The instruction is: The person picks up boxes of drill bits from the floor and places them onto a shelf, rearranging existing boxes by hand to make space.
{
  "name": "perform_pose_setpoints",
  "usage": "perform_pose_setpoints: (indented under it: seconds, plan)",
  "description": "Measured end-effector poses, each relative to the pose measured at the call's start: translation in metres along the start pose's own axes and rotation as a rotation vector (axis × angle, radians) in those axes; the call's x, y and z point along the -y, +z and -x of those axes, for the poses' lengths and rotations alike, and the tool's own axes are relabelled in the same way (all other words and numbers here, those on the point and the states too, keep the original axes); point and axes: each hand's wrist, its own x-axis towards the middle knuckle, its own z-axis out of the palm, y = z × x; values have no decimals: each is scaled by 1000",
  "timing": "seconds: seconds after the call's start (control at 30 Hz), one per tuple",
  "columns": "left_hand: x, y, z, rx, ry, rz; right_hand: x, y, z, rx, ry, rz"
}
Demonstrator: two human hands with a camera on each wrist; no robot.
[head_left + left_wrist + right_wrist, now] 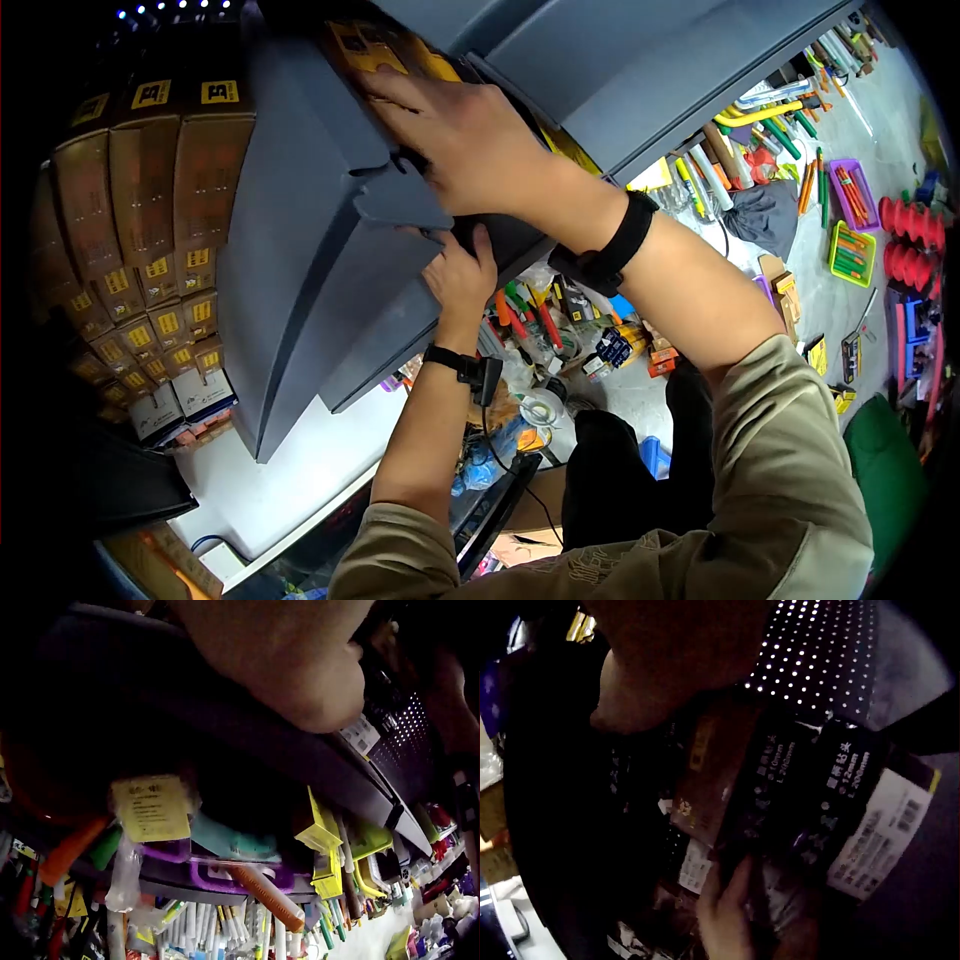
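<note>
Olive sleeves rise toward a grey shelf (300,260), where the left hand (460,275) curls its fingers under the shelf's front edge and the right hand (455,135) presses flat, fingers spread, on brown boxes (385,50) above it.

We've got brown boxes (150,190) crowding nine o'clock and the grey shelf (310,270) blocking twelve; only the white counter (300,470) at six lies open.
</note>
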Motion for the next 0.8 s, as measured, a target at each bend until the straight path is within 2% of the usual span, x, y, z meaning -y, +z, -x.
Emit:
perform_pose_setpoints:
  seconds: [0.2,0.3,0.4,0.43,0.5,0.53,0.57,0.6,0.63,0.67,0.7,0.73,0.77,0.8]
  plan:
    - [-2,-1,-2,-7,7,-24,-5,10,-10,-90,-11,40]
    - [1,-2,0,-3,-8,-29,-3,14,-10,-50,41,74]
    - [2,0,-5,-82,55,-17,-2,24,-8,-404,-44,-8]
    - [5,2,-4,-108,47,-44,8,9,3,-176,135,-73]
    - [6,5,-2,-162,63,14,17,-3,25,-182,160,-174]
    - [6,6,-7,-208,96,100,18,-1,36,-427,-10,-204]
    - [9,8,-9,-260,145,115,34,-14,57,-339,200,-274]
    - [11,8,-8,-313,197,121,45,-24,78,-317,283,-337]
    - [9,9,-9,-348,213,129,46,-56,106,-104,272,-466]
    - [9,10,-8,-382,232,132,54,-57,134,-69,320,-466]
    - [11,11,-4,-374,158,109,61,-59,162,-34,368,-465]
    - [-7,-6,4,-372,-5,421,74,-38,196,-175,470,-327]
    - [-26,-23,13,-425,-165,741,87,-38,223,-128,530,-278]
    - [-18,-2,29,-535,63,146,100,-43,250,-81,585,-229]
